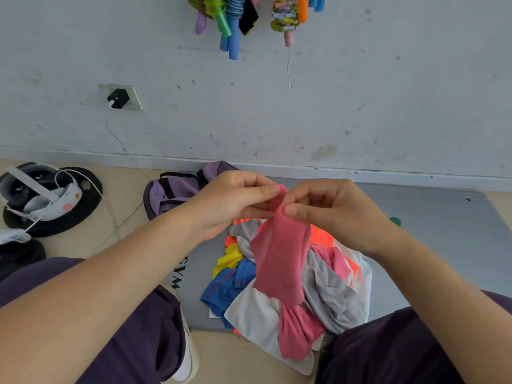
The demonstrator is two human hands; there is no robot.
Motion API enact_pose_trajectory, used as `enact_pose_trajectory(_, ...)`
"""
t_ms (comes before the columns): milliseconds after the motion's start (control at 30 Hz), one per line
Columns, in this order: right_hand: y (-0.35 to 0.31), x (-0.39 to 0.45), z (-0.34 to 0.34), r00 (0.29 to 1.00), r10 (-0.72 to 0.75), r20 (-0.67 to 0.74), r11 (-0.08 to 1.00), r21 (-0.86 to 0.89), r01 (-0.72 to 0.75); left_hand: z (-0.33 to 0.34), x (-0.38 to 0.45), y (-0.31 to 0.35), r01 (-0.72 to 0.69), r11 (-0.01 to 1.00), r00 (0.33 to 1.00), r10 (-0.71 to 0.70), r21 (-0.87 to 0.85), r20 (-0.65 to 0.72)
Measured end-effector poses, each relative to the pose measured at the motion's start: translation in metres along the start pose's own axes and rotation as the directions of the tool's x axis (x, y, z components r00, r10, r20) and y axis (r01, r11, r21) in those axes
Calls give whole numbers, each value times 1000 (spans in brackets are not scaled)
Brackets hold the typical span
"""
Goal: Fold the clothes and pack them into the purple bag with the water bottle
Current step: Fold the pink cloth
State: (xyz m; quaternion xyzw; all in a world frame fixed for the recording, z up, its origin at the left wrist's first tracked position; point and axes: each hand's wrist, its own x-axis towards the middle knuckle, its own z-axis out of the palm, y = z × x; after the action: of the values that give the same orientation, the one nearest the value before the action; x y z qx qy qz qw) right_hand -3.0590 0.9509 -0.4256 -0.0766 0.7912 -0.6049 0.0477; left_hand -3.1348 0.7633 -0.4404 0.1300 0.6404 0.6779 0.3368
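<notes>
My left hand [232, 202] and my right hand [327, 210] both pinch the top edge of a pink garment [281, 259], which hangs down between them over the clothes pile [327, 295]. The pile holds white, grey, blue, yellow, orange and pink pieces on a grey mat [432, 231]. The purple bag [177, 189] lies on the floor behind my left hand, against the wall, partly hidden by it. A small green shape [395, 220] peeks out behind my right wrist; I cannot tell what it is.
A white headset with cables [41, 195] rests on black round weights [88, 195] at the left. A charger [117, 98] sits in a wall socket with a cable trailing down. Coloured jump ropes [232, 23] hang on the wall. My knees frame the pile.
</notes>
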Motion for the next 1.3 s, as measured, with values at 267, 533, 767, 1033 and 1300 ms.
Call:
enact_pose_trajectory(267, 4, 1, 8, 954, -107, -279, 988, -139, 70, 3, -3, 3, -6, 999, 999, 9, -53, 54)
enact_pose_trajectory(533, 2, 1, 4, 964, -92, -250, 991, -113, 66, 4, -7, 2, -74, 997, 993, 73, 5, 96)
enact_pose_trajectory(767, 1, 0, -5, 999, 40, 29, 992, 117, -43, -4, -10, 10, -98, 977, 981, 63, 191, 184)
enact_pose_trajectory(1033, 15, 3, -15, 957, 206, 204, 976, -114, -185, -12, -9, 18, -231, 956, 972, 236, 180, -3)
enact_pose_trajectory(1300, 23, 6, -28, 975, 215, 49, 952, -234, -198, -44, -3, 18, -199, 703, 954, 300, 683, -31)
